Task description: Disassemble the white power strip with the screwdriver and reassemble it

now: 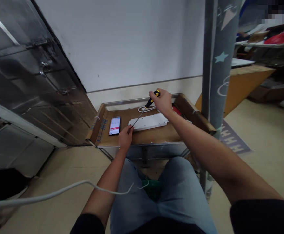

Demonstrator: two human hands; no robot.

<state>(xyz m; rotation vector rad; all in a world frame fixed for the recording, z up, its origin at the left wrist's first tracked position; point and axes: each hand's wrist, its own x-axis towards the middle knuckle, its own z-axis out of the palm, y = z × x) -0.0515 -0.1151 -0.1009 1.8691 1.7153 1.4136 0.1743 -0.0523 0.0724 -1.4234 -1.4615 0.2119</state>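
In the head view, the right hand grips a yellow-and-black screwdriver, its tip at the white power strip on the cardboard surface. The curled left hand, beside a smartphone, meets the strip's end; whether it grips, I cannot tell.

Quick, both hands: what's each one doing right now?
Left hand: fingers at the white power strip's edge, grip unclear.
Right hand: closed, holding a yellow-and-black screwdriver.

The screwdriver handle is black and yellow, the power strip white.
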